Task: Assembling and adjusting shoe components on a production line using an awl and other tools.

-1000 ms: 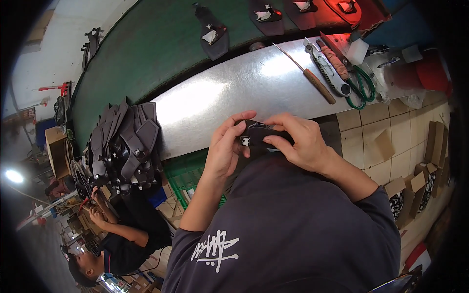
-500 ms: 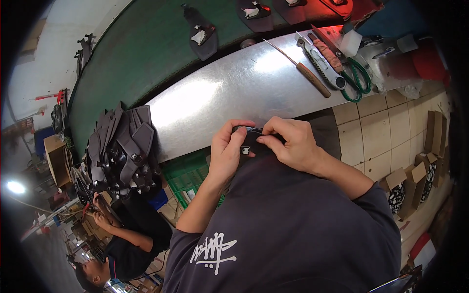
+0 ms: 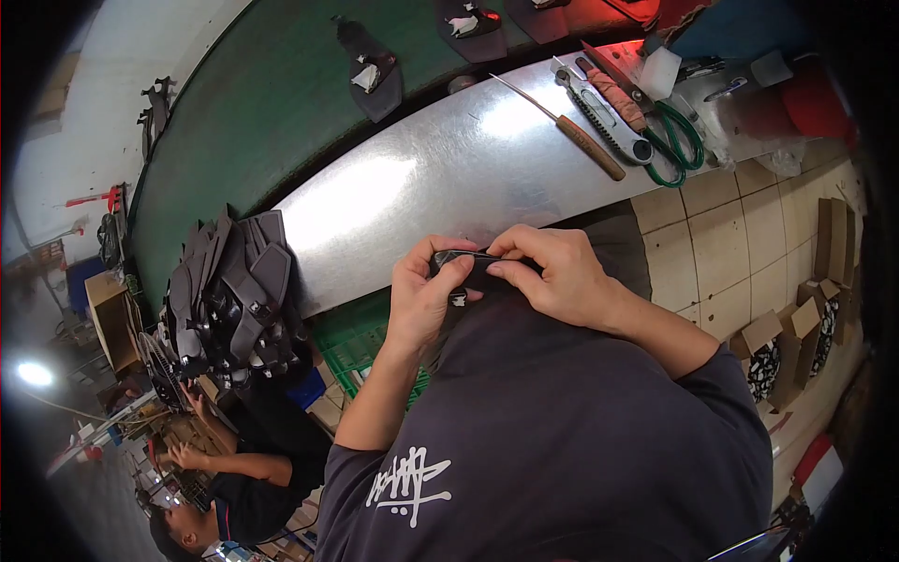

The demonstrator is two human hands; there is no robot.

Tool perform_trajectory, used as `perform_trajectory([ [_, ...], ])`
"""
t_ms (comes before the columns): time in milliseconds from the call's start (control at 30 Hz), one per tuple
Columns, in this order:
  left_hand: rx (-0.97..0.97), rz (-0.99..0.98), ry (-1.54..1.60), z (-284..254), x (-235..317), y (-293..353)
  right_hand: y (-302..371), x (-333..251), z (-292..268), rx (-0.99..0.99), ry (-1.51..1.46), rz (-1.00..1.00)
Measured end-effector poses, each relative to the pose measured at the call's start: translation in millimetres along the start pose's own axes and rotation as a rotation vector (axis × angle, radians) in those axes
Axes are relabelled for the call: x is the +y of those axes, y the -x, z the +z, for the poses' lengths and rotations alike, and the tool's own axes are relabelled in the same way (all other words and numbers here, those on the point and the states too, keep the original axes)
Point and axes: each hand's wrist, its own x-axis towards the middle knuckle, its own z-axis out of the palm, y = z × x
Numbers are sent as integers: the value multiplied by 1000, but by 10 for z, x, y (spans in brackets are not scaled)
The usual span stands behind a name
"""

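Note:
Close to the metal ledge's near edge, I hold a small dark grey piece (image 3: 479, 266) in front of my shirt. Thumb and fingers of my left hand (image 3: 421, 292) are closed round its left end, where a little white patch shows below. My right hand (image 3: 557, 276) pinches its upper edge between thumb and fingertips. Most of the piece is hidden by the fingers or merges with the dark cloth. Left of my hands sits a heap of dark grey padded pieces (image 3: 245, 292) with shiny black parts.
On the metal ledge (image 3: 375, 201) lie a wooden-handled awl (image 3: 592, 150), a utility knife (image 3: 604, 117) and green-handled scissors (image 3: 676, 140). Behind it, a green surface (image 3: 253, 112) carries more dark pieces (image 3: 373, 80). A green crate (image 3: 351, 347) stands below; another person (image 3: 248, 478) works at lower left.
My left hand has shifted slightly left, and the held piece's upper edge now shows as a longer dark strip between my hands. The right hand keeps its pinch. The view has tilted a little.

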Motion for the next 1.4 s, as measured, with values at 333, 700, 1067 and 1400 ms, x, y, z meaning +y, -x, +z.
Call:
perform_trajectory([
  [333, -98, 29, 13, -81, 64, -7, -260, 86, -88, -235, -265, 147],
  [700, 168, 40, 632, -1536, -87, -372, -797, 531, -368, 779, 390, -269],
  [1067, 154, -107, 629, -981, -233, -241, -734, 980, -110, 565, 855, -39],
  [1400, 94, -374, 1114, -60, 85, -281, -60, 82, -344, 151, -221, 50],
])
